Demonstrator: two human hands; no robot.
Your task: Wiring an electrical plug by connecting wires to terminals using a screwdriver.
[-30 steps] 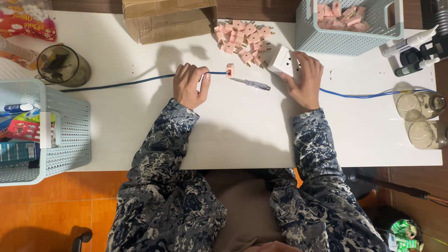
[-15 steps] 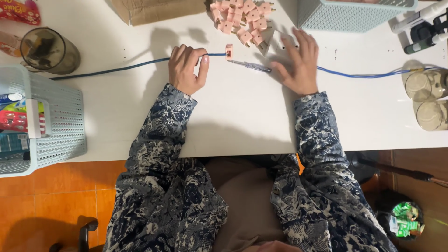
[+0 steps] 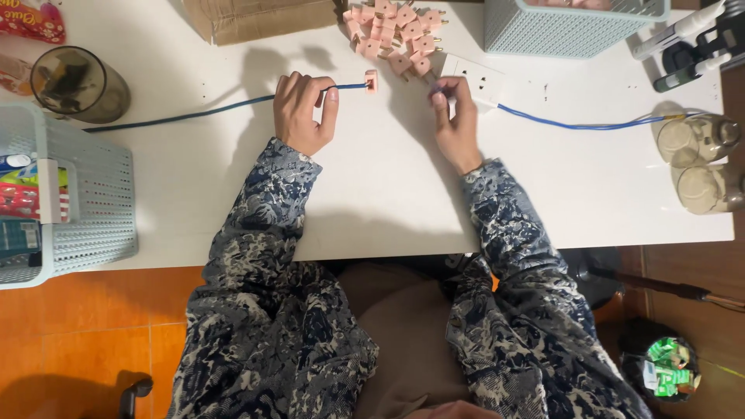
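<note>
My left hand (image 3: 303, 112) pinches a blue cable (image 3: 194, 114) close to its end, where a small pink plug (image 3: 371, 81) is attached. The cable runs off to the left across the white table (image 3: 388, 194). My right hand (image 3: 456, 120) is to the right of the plug, fingers closed on a small screwdriver (image 3: 435, 91) of which only the end shows. A white socket block (image 3: 475, 77) lies just beyond that hand, with its own blue lead (image 3: 582, 125) trailing right.
A pile of pink plugs (image 3: 392, 31) and a cardboard box (image 3: 264, 15) sit at the far edge. A pale teal basket (image 3: 574, 31) stands far right, another basket (image 3: 85, 209) with packets at left. A dark glass jar (image 3: 77, 81) is far left; two glass jars (image 3: 698, 163) are right.
My right hand has left the socket block and lifted the screwdriver off the table. The left hand keeps its hold on the cable. The view has shifted so things sit higher in frame.
</note>
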